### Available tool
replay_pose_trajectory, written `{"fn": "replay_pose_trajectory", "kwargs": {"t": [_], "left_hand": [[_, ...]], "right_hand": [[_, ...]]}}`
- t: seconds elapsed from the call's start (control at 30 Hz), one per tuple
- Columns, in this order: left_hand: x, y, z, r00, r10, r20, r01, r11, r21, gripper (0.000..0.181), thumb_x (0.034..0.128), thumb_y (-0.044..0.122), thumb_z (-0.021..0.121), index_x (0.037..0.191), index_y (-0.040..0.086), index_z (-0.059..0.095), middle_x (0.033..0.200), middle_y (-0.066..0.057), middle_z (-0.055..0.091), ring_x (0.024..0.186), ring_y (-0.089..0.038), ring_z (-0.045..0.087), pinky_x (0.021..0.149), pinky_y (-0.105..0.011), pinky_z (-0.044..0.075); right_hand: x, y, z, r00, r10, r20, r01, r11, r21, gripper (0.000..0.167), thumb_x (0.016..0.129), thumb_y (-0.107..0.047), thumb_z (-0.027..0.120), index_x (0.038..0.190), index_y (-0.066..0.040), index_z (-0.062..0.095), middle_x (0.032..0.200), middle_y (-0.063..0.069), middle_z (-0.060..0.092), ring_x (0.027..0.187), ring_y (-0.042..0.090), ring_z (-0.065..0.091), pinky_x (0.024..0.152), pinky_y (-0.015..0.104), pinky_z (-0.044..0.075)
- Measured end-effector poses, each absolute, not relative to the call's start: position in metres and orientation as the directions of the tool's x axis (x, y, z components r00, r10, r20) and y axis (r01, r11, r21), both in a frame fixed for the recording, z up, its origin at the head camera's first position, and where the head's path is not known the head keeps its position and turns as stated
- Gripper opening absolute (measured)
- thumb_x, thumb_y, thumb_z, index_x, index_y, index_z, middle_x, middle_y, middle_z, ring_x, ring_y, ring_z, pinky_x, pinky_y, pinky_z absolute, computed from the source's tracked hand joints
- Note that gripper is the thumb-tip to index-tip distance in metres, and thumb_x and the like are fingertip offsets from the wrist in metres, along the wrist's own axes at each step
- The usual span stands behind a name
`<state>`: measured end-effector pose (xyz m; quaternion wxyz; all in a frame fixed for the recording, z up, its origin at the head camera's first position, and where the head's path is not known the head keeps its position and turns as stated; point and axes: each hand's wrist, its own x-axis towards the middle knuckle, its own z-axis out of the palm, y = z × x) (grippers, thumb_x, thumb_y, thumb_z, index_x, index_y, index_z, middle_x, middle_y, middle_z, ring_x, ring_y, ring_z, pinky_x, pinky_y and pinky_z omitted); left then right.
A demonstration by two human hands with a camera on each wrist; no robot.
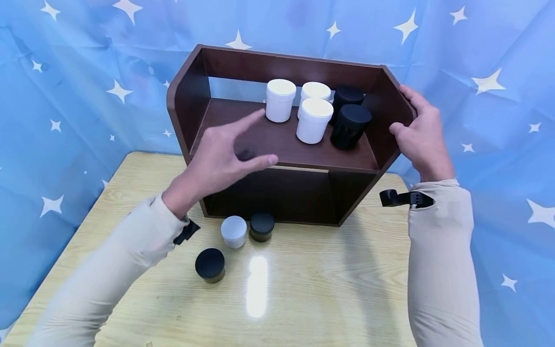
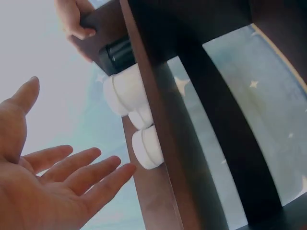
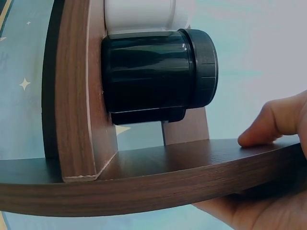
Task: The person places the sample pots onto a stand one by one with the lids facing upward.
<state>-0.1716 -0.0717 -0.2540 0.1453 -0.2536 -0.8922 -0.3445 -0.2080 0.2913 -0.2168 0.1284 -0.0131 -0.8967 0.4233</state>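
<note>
A dark brown two-level shelf (image 1: 260, 130) stands on the table. On its upper board are white jars (image 1: 279, 102) and, to their right, black jars (image 1: 350, 127). My right hand (image 1: 422, 130) grips the shelf's right side panel (image 3: 192, 177), with the thumb inside and the fingers outside. My left hand (image 1: 221, 156) hovers before the upper board, left of the white jars, fingers extended and thumb spread. Nothing is in it; in the left wrist view its fingers (image 2: 91, 177) reach toward the jars, apart from them.
Low jars stand on the wooden table (image 1: 312, 284) in front of the shelf: a white one (image 1: 234, 231), a black one (image 1: 262, 226) beside it, and another black one (image 1: 210, 265) nearer. A blue star-patterned cloth (image 1: 86, 96) hangs behind and at the sides.
</note>
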Motion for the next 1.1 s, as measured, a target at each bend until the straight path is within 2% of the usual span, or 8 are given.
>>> {"fn": "replay_pose_trajectory", "kwargs": {"t": [0.07,0.1,0.27,0.37,0.47,0.6,0.77,1.1], "left_hand": [[-0.164,-0.073,-0.262,-0.833,0.363,0.418,0.550,0.630,0.548,0.087,0.0806,0.052,0.080,0.154,0.024,0.042,0.150,-0.003,0.055,0.131,-0.022,0.059,0.110,-0.042,0.047],[-0.161,-0.074,-0.267,-0.837,0.367,0.407,0.545,0.632,0.550,0.087,0.0805,0.053,0.079,0.154,0.023,0.042,0.153,-0.003,0.050,0.138,-0.021,0.054,0.111,-0.043,0.046],[-0.150,-0.081,-0.294,-0.850,0.372,0.373,0.526,0.639,0.560,0.083,0.0806,0.052,0.079,0.151,0.020,0.048,0.150,-0.005,0.054,0.138,-0.024,0.055,0.110,-0.046,0.047],[-0.144,-0.087,-0.311,-0.814,0.351,0.462,0.573,0.615,0.542,0.079,0.0774,0.048,0.084,0.145,0.017,0.056,0.147,-0.005,0.058,0.136,-0.025,0.057,0.107,-0.046,0.049],[-0.138,-0.095,-0.326,-0.748,0.315,0.585,0.639,0.580,0.505,0.075,0.0726,0.040,0.089,0.139,0.015,0.062,0.143,-0.006,0.062,0.132,-0.025,0.060,0.104,-0.047,0.051],[-0.132,-0.100,-0.340,-0.705,0.319,0.634,0.684,0.541,0.489,0.075,0.0685,0.033,0.092,0.136,0.014,0.064,0.139,-0.008,0.065,0.128,-0.025,0.063,0.102,-0.046,0.052],[-0.129,-0.103,-0.359,-0.741,0.369,0.561,0.664,0.529,0.529,0.071,0.0695,0.034,0.091,0.133,0.015,0.066,0.137,-0.006,0.067,0.127,-0.023,0.064,0.101,-0.044,0.053],[-0.129,-0.116,-0.408,-0.826,0.450,0.339,0.555,0.545,0.628,0.070,0.0752,0.036,0.088,0.138,0.019,0.062,0.143,-0.004,0.061,0.132,-0.026,0.059,0.103,-0.049,0.051]], "right_hand": [[-0.208,0.292,-0.217,-0.966,0.136,0.219,-0.084,0.639,-0.765,0.073,0.096,0.000,0.044,0.158,-0.034,0.028,0.160,0.006,0.037,0.126,0.021,0.044,0.073,0.012,0.047],[-0.208,0.293,-0.217,-0.966,0.138,0.220,-0.083,0.639,-0.765,0.072,0.096,0.000,0.044,0.158,-0.034,0.028,0.160,0.006,0.037,0.126,0.021,0.044,0.074,0.011,0.047],[-0.208,0.293,-0.218,-0.962,0.144,0.230,-0.086,0.643,-0.761,0.072,0.095,0.000,0.044,0.157,-0.034,0.030,0.159,0.006,0.038,0.126,0.019,0.044,0.075,0.011,0.046],[-0.209,0.292,-0.219,-0.962,0.144,0.232,-0.088,0.642,-0.762,0.073,0.094,0.001,0.044,0.157,-0.034,0.031,0.160,0.004,0.038,0.126,0.018,0.045,0.074,0.011,0.046],[-0.210,0.290,-0.219,-0.959,0.141,0.244,-0.101,0.635,-0.766,0.074,0.093,0.003,0.044,0.157,-0.033,0.032,0.159,0.004,0.040,0.124,0.017,0.046,0.074,0.011,0.045],[-0.211,0.290,-0.218,-0.957,0.142,0.251,-0.110,0.625,-0.773,0.075,0.092,0.004,0.044,0.157,-0.031,0.032,0.159,0.004,0.040,0.124,0.015,0.046,0.075,0.011,0.045],[-0.209,0.290,-0.218,-0.960,0.144,0.240,-0.101,0.622,-0.777,0.075,0.093,0.004,0.044,0.157,-0.032,0.031,0.160,0.004,0.038,0.127,0.017,0.046,0.075,0.010,0.045],[-0.209,0.291,-0.218,-0.962,0.145,0.232,-0.093,0.623,-0.777,0.074,0.093,0.003,0.044,0.157,-0.033,0.032,0.158,0.004,0.041,0.127,0.018,0.047,0.075,0.011,0.045]]}}
